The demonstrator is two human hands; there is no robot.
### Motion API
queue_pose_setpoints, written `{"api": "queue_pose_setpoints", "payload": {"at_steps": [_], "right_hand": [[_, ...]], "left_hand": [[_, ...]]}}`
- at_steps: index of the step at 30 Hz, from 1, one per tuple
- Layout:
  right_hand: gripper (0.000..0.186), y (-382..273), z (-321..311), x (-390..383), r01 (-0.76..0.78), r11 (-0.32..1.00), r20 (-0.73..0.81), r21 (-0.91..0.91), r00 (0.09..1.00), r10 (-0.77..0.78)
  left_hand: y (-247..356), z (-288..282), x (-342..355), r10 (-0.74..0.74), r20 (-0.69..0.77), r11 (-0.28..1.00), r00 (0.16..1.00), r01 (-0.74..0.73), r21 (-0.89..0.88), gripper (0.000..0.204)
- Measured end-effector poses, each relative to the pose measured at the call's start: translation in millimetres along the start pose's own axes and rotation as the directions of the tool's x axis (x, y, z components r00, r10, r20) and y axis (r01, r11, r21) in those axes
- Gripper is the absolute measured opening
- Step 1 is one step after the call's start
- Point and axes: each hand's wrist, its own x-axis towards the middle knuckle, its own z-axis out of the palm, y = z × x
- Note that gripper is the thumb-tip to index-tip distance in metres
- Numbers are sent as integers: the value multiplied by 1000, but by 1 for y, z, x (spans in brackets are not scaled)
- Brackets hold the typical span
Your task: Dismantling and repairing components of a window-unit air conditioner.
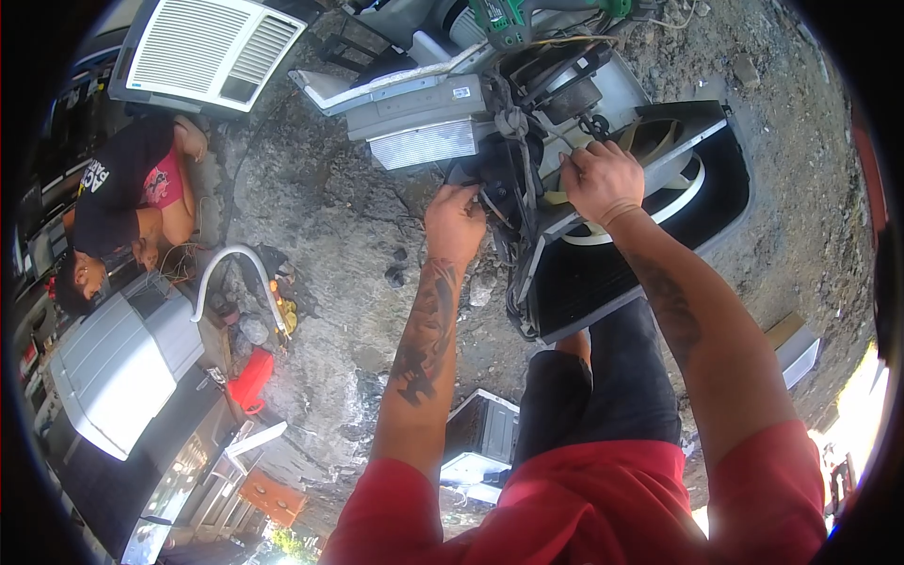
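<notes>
Upper centre-right: black-panelled fan unit point(586, 271); left hand point(455, 226), right hand point(603, 179), fingers curled against it; each grip's contents: cannot tell.

Left of fan point(659, 141): left hand point(455, 223) at black casing point(501, 181). Over fan's left edge: right hand point(603, 179), curled. Beyond fan: green power tool point(506, 23); far left, white air conditioner point(193, 52).

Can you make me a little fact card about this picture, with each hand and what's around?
Left hand: at a black part
Right hand: fingers curled beside the fan; grip unclear
Below right hand: black housing
Top: green power tool
Upper left: white louvered air conditioner
Far left: another person, dark shirt
</notes>
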Motion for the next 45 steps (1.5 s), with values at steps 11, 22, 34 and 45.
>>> {"api": "queue_pose_setpoints", "payload": {"at_steps": [11, 22, 34, 45], "right_hand": [[25, 0, 0, 1, 7, 1000, 2, 8, 1000, -7], [25, 1, -2, -1, 5, 1000, 12, 4, 1000, -5], [28, 3, -1, -1, 13, 1000, -6, 10, 1000, -13], [26, 3, 1, -1, 16, 1000, 4, 3, 1000, -16]], "left_hand": [[-2, 19, -16, -163, -216, 982, 963, 138, -128, 21], [0, 19, -9, -587, -188, 687, 788, 361, -631, 23], [15, 21, -19, -268, -274, 961, 924, 237, -142, 15], [13, 17, -7, -117, -208, 985, 971, 140, 101, 11]]}}
